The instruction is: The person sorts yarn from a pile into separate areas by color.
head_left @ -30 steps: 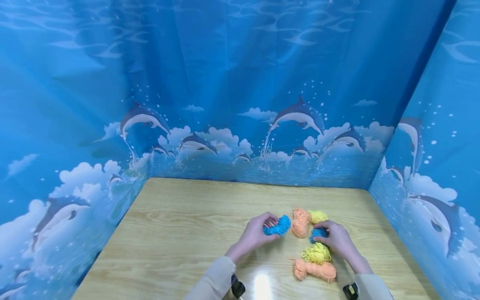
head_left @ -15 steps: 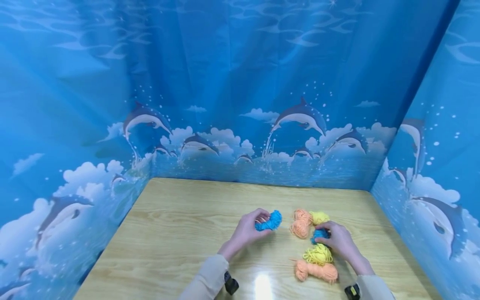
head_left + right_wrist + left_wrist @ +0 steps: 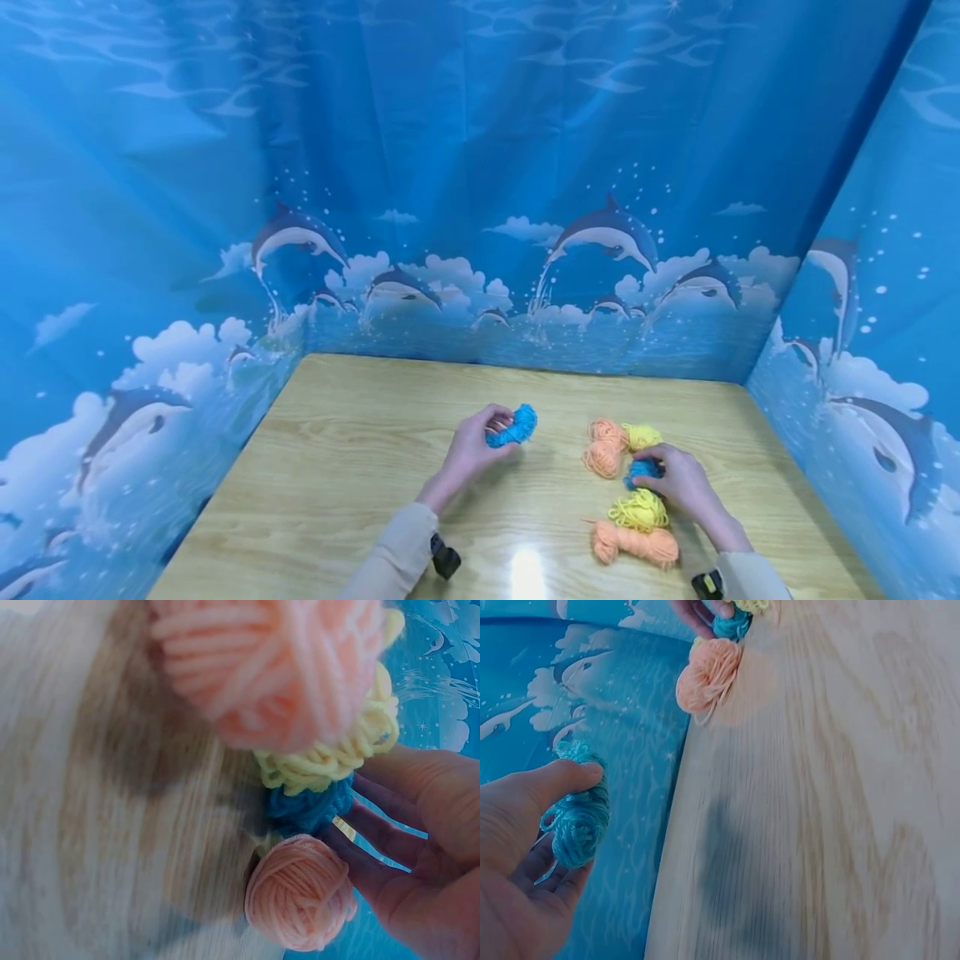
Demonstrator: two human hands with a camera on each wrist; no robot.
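Observation:
A small blue yarn skein [image 3: 517, 426] is pinched between the thumb and fingers of my left hand [image 3: 468, 450], held up over the table left of the other yarn. In the left wrist view the thumb lies across this skein [image 3: 581, 817]. My right hand [image 3: 681, 482] grips a second blue skein [image 3: 641, 473], which sits among the group; the right wrist view shows fingers along its side [image 3: 307, 808]. Just behind it lie a peach skein [image 3: 604, 448] and a yellow skein [image 3: 642, 437]. A loose-looped yellow skein [image 3: 637, 511] and another peach skein [image 3: 634, 543] lie in front.
The wooden table [image 3: 375, 483] carries all the yarn toward its right side. Blue dolphin-print curtains [image 3: 450, 167] rise behind it and along both sides. A bright light reflection shows at the table's front.
My left hand has moved left and slightly away from me with its blue skein, leaving a wider gap to the group. The right hand has stayed on its blue skein.

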